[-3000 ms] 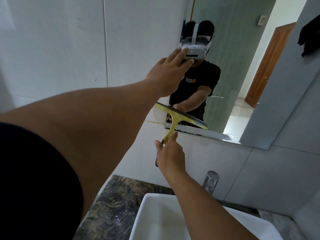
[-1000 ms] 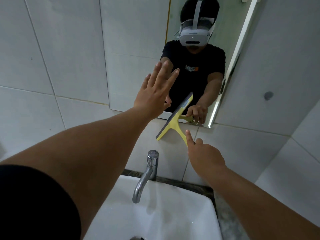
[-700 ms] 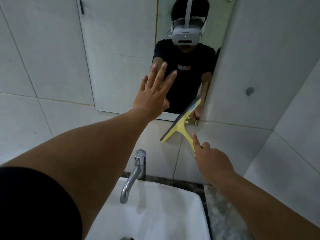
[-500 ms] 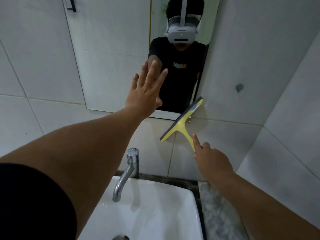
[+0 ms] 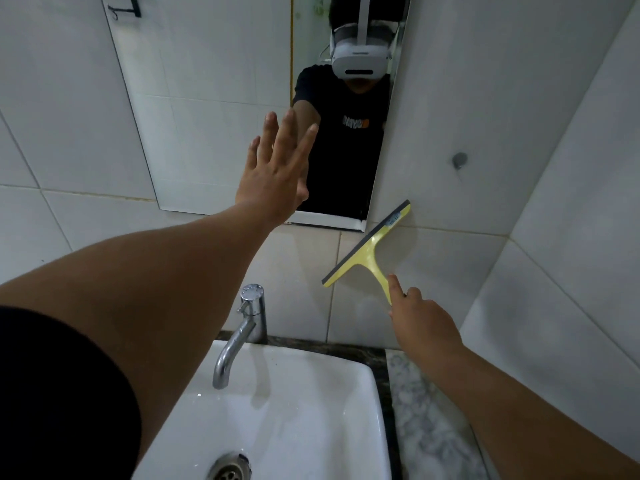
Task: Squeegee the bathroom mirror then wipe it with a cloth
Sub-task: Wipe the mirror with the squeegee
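Head view shows the right hand gripping the yellow plastic squeegee with its dark rubber edge (tilted) on the white tiled wall just below the wall mirror, while the left hand reaches flat, fingers spread.

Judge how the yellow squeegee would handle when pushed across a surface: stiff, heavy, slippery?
The squeegee looks like thin moulded plastic, so probably light and fairly stiff. Its dark blade edge seems rubber, likely flexing slightly and dragging rather than sliding. The right hand holds only the narrow handle, so the wide head might twist.
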